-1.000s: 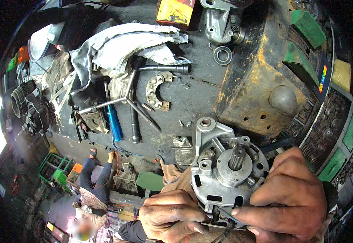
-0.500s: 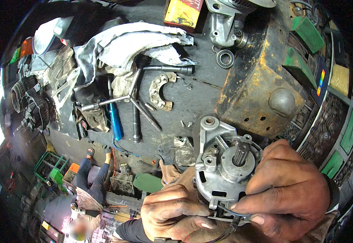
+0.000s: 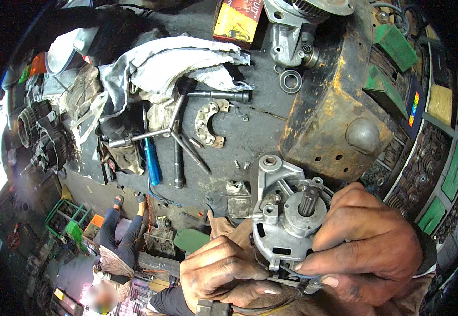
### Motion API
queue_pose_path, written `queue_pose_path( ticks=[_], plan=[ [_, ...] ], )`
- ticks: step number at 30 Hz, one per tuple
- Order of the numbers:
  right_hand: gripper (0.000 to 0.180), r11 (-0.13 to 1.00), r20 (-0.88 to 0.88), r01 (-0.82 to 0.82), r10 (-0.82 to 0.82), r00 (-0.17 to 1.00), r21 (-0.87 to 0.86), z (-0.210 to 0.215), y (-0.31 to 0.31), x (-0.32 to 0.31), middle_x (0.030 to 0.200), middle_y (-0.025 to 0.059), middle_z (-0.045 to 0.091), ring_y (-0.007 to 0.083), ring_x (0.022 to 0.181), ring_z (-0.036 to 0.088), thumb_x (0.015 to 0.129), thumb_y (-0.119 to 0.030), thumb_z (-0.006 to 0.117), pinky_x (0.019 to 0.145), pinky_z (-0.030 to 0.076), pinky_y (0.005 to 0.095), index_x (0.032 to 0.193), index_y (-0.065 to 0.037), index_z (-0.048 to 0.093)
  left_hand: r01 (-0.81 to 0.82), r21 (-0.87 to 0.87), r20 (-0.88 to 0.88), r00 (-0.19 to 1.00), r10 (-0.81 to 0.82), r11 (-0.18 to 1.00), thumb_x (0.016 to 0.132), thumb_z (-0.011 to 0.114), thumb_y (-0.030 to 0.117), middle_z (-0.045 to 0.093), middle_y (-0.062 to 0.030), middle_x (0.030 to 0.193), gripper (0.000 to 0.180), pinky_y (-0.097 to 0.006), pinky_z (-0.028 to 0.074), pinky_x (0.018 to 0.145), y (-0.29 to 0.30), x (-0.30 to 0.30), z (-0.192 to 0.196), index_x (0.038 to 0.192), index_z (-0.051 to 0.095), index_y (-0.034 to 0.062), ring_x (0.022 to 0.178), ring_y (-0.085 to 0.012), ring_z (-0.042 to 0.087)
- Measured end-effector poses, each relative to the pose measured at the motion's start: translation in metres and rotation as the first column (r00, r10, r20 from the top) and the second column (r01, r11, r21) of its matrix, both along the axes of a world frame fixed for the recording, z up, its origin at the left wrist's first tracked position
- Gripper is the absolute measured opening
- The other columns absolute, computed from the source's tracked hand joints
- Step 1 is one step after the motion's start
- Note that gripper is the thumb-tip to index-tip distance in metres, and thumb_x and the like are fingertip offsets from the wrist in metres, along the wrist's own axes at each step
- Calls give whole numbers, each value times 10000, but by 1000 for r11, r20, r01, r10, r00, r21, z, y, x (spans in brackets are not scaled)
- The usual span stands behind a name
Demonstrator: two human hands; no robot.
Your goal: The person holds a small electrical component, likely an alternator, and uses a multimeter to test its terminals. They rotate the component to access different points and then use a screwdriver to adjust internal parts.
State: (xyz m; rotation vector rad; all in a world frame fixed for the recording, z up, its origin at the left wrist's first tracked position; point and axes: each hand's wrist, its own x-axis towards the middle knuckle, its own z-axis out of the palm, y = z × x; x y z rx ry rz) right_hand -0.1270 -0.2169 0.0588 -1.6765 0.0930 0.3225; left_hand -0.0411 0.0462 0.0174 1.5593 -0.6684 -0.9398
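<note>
A grey metal alternator (image 3: 271, 231) is held close in front of me, its splined shaft (image 3: 310, 203) pointing up. At its lower left rim, my left hand (image 3: 223, 274) is closed with the fingertips against the housing. My right hand (image 3: 368, 245) is closed at the lower right, pinching a dark cable (image 3: 303, 275) where it meets the rim. From there the cable runs down past my left fingers, towards a dark connector (image 3: 214, 307) at the lower picture edge. My fingers hide part of the joint between cable and housing.
On the dark bench lie a three-armed wrench (image 3: 171, 128), a blue-handled screwdriver (image 3: 152, 163), a crescent-shaped metal plate (image 3: 203, 124), white cloths (image 3: 160, 63) and a bearing (image 3: 291, 81). A rusty metal block (image 3: 334, 124) stands behind the alternator. Another person (image 3: 114, 258) is at far left.
The connector at the lower edge has come further into view, and the cable loop has shifted. My right hand has moved slightly left; both hands remain at the alternator's rim.
</note>
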Motion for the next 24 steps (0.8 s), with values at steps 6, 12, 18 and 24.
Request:
queue_pose_path(
  ticks=[6, 12, 18, 24],
  plan=[
    [241, 1000, 7, -17, 17, 1000, 23, -1, 0, 0, 894, 77, 681, 228, 820, 597, 934, -238, 697, 779, 428, 401, 1020, -41, 805, 112, 113, 26, 993, -116, 987, 739, 947, 138, 706, -81, 813, 261, -348, 547, 664, -3, 15, 11, 843, 720, 64, 724, -230, 694],
    [244, 998, -2, -57, 57, 998, 31, 1, -2, 2, 923, 74, 685, 238, 833, 605, 945, -238, 685, 805, 439, 413, 1035, -42, 801, 122, 185, -57, 992, -114, 975, 721, 957, 105, 686, -78, 818, 330, -367, 556, 686, -5, 15, 17, 927, 700, 85, 766, -239, 696],
    [244, 999, -11, -38, 39, 999, 34, -2, -5, -2, 941, 71, 685, 246, 864, 624, 950, -232, 678, 823, 441, 418, 1044, -42, 800, 139, 154, -239, 966, -100, 978, 726, 954, 133, 740, -104, 881, 313, -379, 589, 768, 10, 13, 7, 935, 729, 67, 826, -268, 735],
    [245, 997, 12, -56, 56, 998, 55, -2, -1, -2, 937, 65, 681, 245, 872, 632, 947, -233, 677, 831, 438, 416, 1037, -43, 804, 166, 291, -260, 962, -89, 942, 743, 954, 149, 766, -106, 899, 307, -386, 605, 802, 15, 9, 23, 943, 735, 70, 846, -247, 754]
  ],
)
